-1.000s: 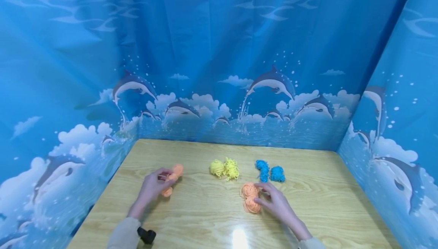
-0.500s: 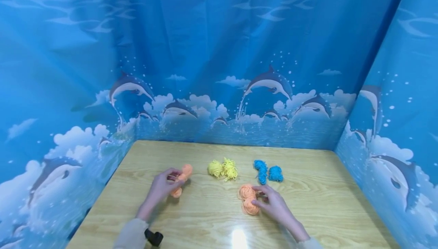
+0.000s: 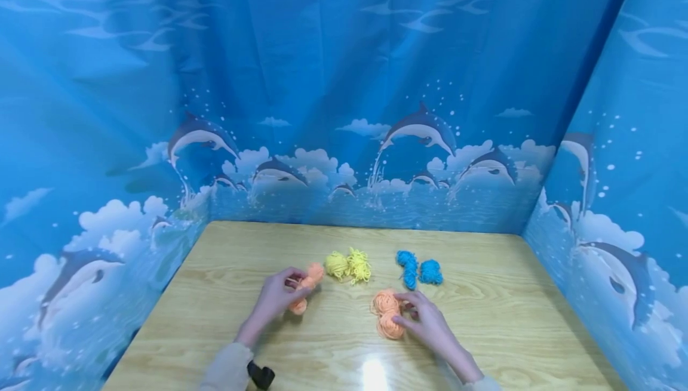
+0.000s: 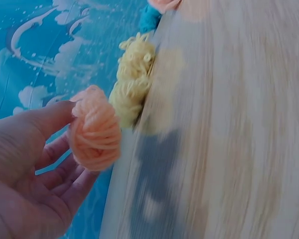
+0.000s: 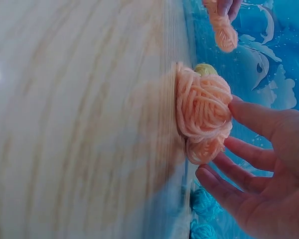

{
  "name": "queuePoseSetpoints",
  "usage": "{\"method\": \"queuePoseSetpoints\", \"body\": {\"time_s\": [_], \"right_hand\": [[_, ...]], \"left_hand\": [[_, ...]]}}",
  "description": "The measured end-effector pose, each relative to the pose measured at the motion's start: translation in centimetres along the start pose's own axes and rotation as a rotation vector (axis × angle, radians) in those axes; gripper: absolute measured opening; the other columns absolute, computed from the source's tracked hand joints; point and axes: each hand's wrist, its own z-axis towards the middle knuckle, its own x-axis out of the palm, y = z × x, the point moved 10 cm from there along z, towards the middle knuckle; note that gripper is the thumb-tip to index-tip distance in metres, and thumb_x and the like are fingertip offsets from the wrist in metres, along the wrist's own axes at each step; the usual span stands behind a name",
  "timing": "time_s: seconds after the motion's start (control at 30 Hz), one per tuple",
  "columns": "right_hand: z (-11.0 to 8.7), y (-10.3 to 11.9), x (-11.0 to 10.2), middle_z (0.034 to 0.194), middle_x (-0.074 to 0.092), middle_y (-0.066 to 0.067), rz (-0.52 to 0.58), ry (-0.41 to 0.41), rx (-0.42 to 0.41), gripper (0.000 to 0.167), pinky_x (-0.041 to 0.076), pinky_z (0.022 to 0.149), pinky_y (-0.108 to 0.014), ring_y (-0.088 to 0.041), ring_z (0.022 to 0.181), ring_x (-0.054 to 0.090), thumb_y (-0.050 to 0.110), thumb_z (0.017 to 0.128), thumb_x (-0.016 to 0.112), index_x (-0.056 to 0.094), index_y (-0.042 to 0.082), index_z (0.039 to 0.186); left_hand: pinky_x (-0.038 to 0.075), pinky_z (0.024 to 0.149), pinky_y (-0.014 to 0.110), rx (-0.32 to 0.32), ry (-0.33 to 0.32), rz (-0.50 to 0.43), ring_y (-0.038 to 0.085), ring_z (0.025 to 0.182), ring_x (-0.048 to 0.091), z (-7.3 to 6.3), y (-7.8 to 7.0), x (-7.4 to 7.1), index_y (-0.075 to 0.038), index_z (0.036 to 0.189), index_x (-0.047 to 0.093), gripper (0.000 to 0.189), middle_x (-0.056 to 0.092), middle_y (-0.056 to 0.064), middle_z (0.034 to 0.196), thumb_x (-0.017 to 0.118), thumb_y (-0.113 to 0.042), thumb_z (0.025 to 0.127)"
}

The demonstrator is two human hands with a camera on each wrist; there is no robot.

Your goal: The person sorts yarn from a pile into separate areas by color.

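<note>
My left hand [image 3: 279, 295] holds a peach yarn bundle [image 3: 313, 274] between thumb and fingers, raised off the table, as its shadow shows in the left wrist view. Narrow at the waist, this bundle has a rounded lobe at each end. On the table, to the right, lies more peach yarn [image 3: 389, 319] in two rounded lobes side by side. My right hand [image 3: 430, 322] has thumb and fingertips against its right side, one at each lobe; the right wrist view shows thumb [image 5: 256, 117] and fingers spread along the yarn.
Yellow yarn [image 3: 337, 265], one round ball beside a loopy tangle, lies just beyond the left hand. Behind the right hand are two blue yarn bundles [image 3: 430, 272], one of them long and twisted. A dolphin-print curtain [image 3: 344, 110] encloses the wooden table [image 3: 242, 242] at back and sides.
My left hand has carried its peach yarn bundle rightward, close to the yellow yarn. The right hand stays at the peach yarn on the table; the view has shifted slightly.
</note>
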Motion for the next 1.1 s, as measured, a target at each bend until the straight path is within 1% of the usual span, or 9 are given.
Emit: {"method": "queuePoseSetpoints", "body": {"time_s": [0.23,0.37,0.5,0.67,0.77,0.87,1.0,1.1], "right_hand": [[0.0,0.1,0.1,0.123,0.064,-0.008,0.015,0.009,0.02,0.057,0.059,0.088,-0.044,-0.028,0.103,0.067,0.022,0.082,0.084,0.062,0.007,0.132],[0.0,-0.1,0.2,0.129,0.063,-0.009,0.01,0.019,0.015,0.061,0.059,0.09,-0.044,-0.029,0.107,0.067,0.025,0.083,0.083,0.06,0.007,0.136],[0.0,-0.2,0.5,0.131,0.063,-0.01,0.012,0.047,0.003,0.06,0.058,0.091,-0.044,-0.03,0.108,0.066,0.026,0.084,0.082,0.06,0.009,0.137],[0.0,-0.1,0.7,0.126,0.065,-0.009,0.008,0.074,-0.013,0.057,0.059,0.088,-0.043,-0.027,0.103,0.067,0.028,0.085,0.081,0.062,0.01,0.135],[0.0,0.0,0.7,0.123,0.066,-0.008,-0.004,0.077,-0.017,0.058,0.06,0.086,-0.041,-0.026,0.1,0.067,0.03,0.084,0.082,0.062,0.008,0.134],[-0.1,-0.1,0.9,0.12,0.066,-0.007,-0.008,0.085,-0.005,0.059,0.06,0.083,-0.035,-0.023,0.097,0.067,0.03,0.084,0.082,0.062,0.007,0.135],[-0.2,-0.2,1.1,0.119,0.065,-0.008,0.008,0.101,0.02,0.059,0.06,0.08,-0.029,-0.023,0.096,0.068,0.027,0.084,0.081,0.06,0.006,0.135],[-0.2,-0.2,1.1,0.118,0.065,-0.009,0.025,0.102,0.037,0.059,0.06,0.078,-0.026,-0.024,0.094,0.069,0.025,0.084,0.082,0.061,0.005,0.135]], "left_hand": [[0.059,0.074,0.031,0.02,0.063,-0.017,0.02,0.09,0.068,-0.1,-0.9,2.7,-0.007,0.106,0.071,0.029,0.072,0.006,0.101,0.084,-0.02,0.084],[0.059,0.074,0.028,0.026,0.107,0.007,0.016,0.087,0.067,-0.1,-1.1,4.3,-0.007,0.104,0.07,0.029,0.071,0.004,0.097,0.083,-0.024,0.085],[0.058,0.07,0.026,0.027,0.144,0.031,0.013,0.083,0.066,0.0,-1.4,5.8,-0.007,0.104,0.07,0.028,0.07,0.002,0.092,0.082,-0.025,0.086],[0.057,0.068,0.025,0.042,0.153,0.056,0.012,0.08,0.065,0.0,-1.9,6.9,-0.007,0.1,0.07,0.027,0.068,0.001,0.089,0.083,-0.023,0.084],[0.056,0.067,0.024,0.066,0.156,0.075,0.012,0.078,0.064,-0.2,-2.5,7.5,-0.006,0.098,0.069,0.027,0.068,0.002,0.088,0.084,-0.023,0.083],[0.055,0.066,0.023,0.071,0.161,0.098,0.011,0.076,0.062,-0.2,-2.8,8.2,-0.006,0.097,0.068,0.027,0.067,0.002,0.087,0.084,-0.023,0.083],[0.054,0.064,0.022,0.07,0.162,0.129,0.01,0.073,0.06,-0.2,-3.2,9.1,-0.006,0.096,0.067,0.026,0.066,0.001,0.085,0.084,-0.022,0.083],[0.053,0.065,0.023,0.092,0.15,0.15,0.01,0.073,0.06,-0.2,-3.8,9.6,-0.006,0.094,0.067,0.026,0.067,0.001,0.084,0.083,-0.022,0.083]]}}
